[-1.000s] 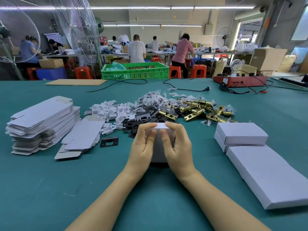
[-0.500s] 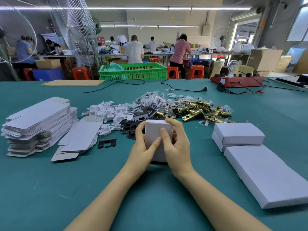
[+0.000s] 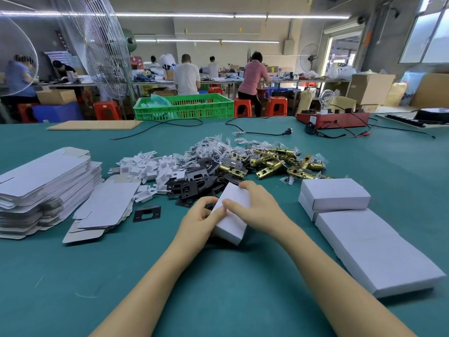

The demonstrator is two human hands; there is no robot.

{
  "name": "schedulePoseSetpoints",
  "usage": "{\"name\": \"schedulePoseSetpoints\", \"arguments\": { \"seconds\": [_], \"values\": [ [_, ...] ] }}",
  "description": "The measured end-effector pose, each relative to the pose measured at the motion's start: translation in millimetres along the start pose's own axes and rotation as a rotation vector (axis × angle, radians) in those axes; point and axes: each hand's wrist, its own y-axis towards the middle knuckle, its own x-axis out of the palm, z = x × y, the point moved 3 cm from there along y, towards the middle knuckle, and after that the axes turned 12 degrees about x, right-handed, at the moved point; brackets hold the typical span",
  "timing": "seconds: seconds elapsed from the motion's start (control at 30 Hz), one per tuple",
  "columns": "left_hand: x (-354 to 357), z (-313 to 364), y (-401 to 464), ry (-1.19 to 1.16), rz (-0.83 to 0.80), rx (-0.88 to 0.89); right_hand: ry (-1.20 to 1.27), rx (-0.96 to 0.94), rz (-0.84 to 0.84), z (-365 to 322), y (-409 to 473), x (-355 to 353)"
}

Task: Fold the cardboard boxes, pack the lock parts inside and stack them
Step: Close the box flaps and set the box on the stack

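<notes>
A small closed white cardboard box (image 3: 232, 221) lies tilted on the green table (image 3: 218, 288) in front of me. My left hand (image 3: 201, 221) grips its left side with curled fingers. My right hand (image 3: 258, 206) holds its right side and far end, thumb on top. Behind it lies a heap of lock parts: black plates (image 3: 196, 181), brass latches (image 3: 279, 164), white plastic pieces (image 3: 150, 166) and bagged screws (image 3: 211, 147). Packed white boxes (image 3: 335, 195) are stacked at the right, with a longer row of boxes (image 3: 374, 249) lying nearer me.
A tall stack of flat box blanks (image 3: 43, 188) sits at the left, with a few loose blanks (image 3: 107, 207) and a single black plate (image 3: 146, 213) beside it. A green crate (image 3: 184, 108), cables and a red device (image 3: 332, 119) stand at the table's far edge. People work at benches behind.
The box stood upright between both hands; it now lies tilted and lower on the table. My left hand slid to its left side, my right hand to its far end.
</notes>
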Motion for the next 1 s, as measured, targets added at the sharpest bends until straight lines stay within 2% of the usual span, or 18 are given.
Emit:
{"name": "schedulePoseSetpoints", "arguments": {
  "seconds": [0.1,0.2,0.47,0.67,0.83,1.0],
  "values": [
    [-1.1,-0.1,1.3,0.003,0.007,-0.031,-0.048,0.02,-0.208,8.8,3.8,-5.8],
    [-0.9,1.5,-0.5,0.021,0.017,-0.038,-0.164,-0.004,-0.278,11.8,0.5,-5.1],
    [1.1,6.5,0.6,-0.224,0.059,-0.045,-0.346,0.014,-0.108,-4.7,-7.9,-15.4],
    [4.3,2.1,3.2,-0.279,0.072,-0.097,-0.444,0.112,-0.069,-18.0,-23.9,-76.8],
    [4.5,-0.5,2.8,-0.237,0.041,-0.093,-0.494,0.348,0.032,1.0,-41.9,-144.6],
    [4.8,-0.8,2.5,-0.204,0.023,-0.082,-0.697,0.597,0.039,37.4,-55.7,-186.3]
  ]
}}
